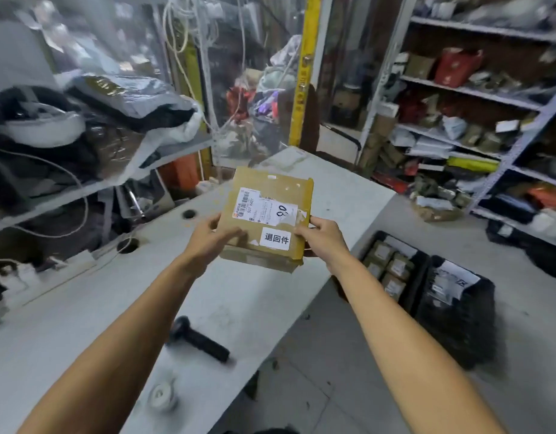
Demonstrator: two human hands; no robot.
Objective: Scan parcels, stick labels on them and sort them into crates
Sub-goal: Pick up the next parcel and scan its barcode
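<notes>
Currently, status by item:

Parcel [267, 217]: brown cardboard box, held in the air above the surface [239, 308], tilted, top face toward the camera.
Left hand [212, 238]: grip closed on the parcel's left edge; thumb on the top face, fingers curled underneath.
Right hand [322, 236]: grip closed on the parcel's right edge; thumb at the top face near the sticker, fingers behind the box.
Shipping label [262, 206]: white, on the parcel's top face, with a barcode at its left end and handwritten digits at its right end; one corner looks torn.
Sticker [276, 238]: white rectangle with three printed black characters, on the top face just below the shipping label, beside the right thumb.
Scanner [196, 338]: black, handheld, lying on its side on the surface, between the two forearms and well apart from the parcel.
Roll [162, 394]: small, white-grey, on the surface near its front edge, near the scanner.
Crates [458, 308]: two black crates on the floor to the right of the surface, side by side; the left one holds small brown parcels, the right one a dark bag bearing a white label.
Shelves [489, 120]: metal racks at right, stacked with parcels and bags.
</notes>
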